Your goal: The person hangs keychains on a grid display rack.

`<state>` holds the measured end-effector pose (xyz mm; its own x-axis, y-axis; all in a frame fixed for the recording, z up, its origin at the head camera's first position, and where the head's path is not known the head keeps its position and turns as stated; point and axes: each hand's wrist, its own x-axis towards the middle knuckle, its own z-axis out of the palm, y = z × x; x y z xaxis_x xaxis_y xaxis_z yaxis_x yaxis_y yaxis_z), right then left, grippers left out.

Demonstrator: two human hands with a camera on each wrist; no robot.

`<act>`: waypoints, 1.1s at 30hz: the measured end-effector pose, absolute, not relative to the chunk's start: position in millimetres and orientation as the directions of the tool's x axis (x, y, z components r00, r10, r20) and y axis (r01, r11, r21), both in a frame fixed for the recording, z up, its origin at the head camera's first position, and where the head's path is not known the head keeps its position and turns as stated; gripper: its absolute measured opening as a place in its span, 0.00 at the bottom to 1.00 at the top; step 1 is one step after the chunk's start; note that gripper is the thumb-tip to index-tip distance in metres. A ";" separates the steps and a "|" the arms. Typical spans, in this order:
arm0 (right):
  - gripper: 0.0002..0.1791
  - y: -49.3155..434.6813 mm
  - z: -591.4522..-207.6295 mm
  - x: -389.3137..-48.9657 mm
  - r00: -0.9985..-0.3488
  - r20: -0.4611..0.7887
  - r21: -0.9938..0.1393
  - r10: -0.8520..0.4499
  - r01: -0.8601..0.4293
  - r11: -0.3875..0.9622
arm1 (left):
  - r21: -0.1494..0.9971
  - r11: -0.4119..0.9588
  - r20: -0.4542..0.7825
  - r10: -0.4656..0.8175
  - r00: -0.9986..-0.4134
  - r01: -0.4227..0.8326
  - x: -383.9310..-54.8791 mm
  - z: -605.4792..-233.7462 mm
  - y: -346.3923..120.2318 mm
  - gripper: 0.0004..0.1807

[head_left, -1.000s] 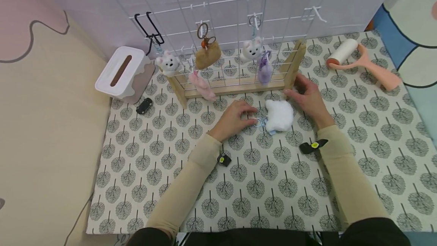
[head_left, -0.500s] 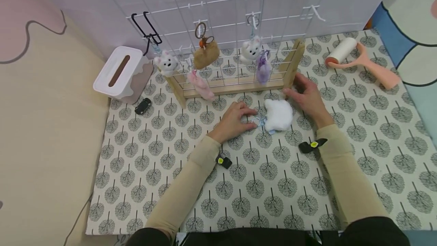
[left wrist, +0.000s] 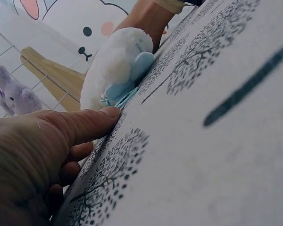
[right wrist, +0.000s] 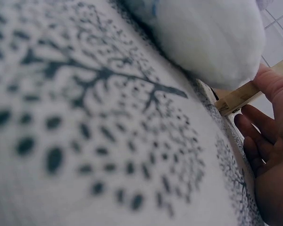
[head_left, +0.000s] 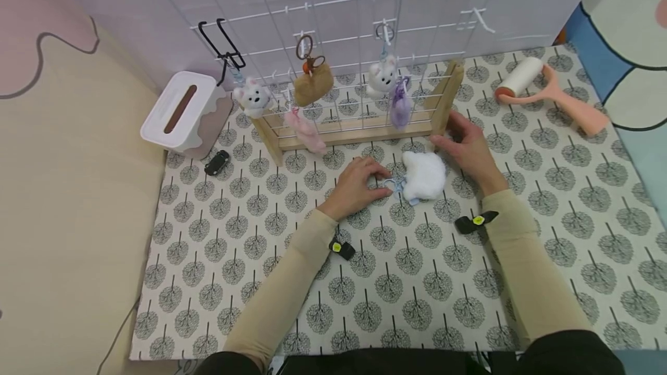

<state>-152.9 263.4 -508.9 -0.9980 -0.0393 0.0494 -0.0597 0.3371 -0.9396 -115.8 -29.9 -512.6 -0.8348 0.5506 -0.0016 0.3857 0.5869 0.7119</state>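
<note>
In the head view a white plush keychain (head_left: 424, 175) lies on the tree-print cloth, between my two hands. Pale blue bows show on it in the left wrist view, and its light blue ring (head_left: 391, 184) points left. My left hand (head_left: 356, 186) rests beside that ring, thumb tip right at it, with a gap between thumb and forefinger. My right hand (head_left: 469, 146) holds the right wooden leg (head_left: 447, 97) of a white wire rack (head_left: 359, 68), thumb in front and fingertips hidden behind the wood.
Plush keychains hang from the rack: two white bears, a brown pouch-like one (head_left: 314, 84), a pink one (head_left: 306, 132) and a purple one (head_left: 400, 106). A tissue box (head_left: 172, 111) and small black toy car (head_left: 217, 162) stand left; a lint roller (head_left: 557, 94) lies right.
</note>
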 end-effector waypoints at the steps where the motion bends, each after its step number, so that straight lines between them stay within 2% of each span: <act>1: 0.37 263.5 -509.2 -153.1 -0.998 0.050 -0.939 -0.040 -0.061 0.339 | 0.724 0.577 0.000 0.548 -0.836 0.378 -115.8 -512.7 -29.9 0.18; 8: 0.38 263.7 -508.4 -153.6 -0.998 0.037 -0.938 -0.046 -0.051 0.343 | 0.812 0.487 -0.002 0.555 -0.832 0.322 -115.8 -512.1 -33.3 0.09; 15: 0.37 262.7 -505.7 -152.1 -0.998 0.033 -0.938 -0.048 -0.047 0.343 | 0.872 0.402 -0.011 0.587 -0.810 0.279 -117.5 -505.0 -39.9 0.09; 21: 0.37 262.2 -504.8 -151.5 -0.999 0.032 -0.939 -0.042 -0.045 0.342 | 0.847 0.436 -0.026 0.607 -0.794 0.305 -115.5 -493.9 -39.3 0.11; 33: 0.37 262.5 -504.5 -151.4 -0.999 0.026 -0.940 -0.040 -0.039 0.340 | 0.709 0.491 0.069 0.665 -0.744 0.506 -116.5 -461.3 -33.6 0.12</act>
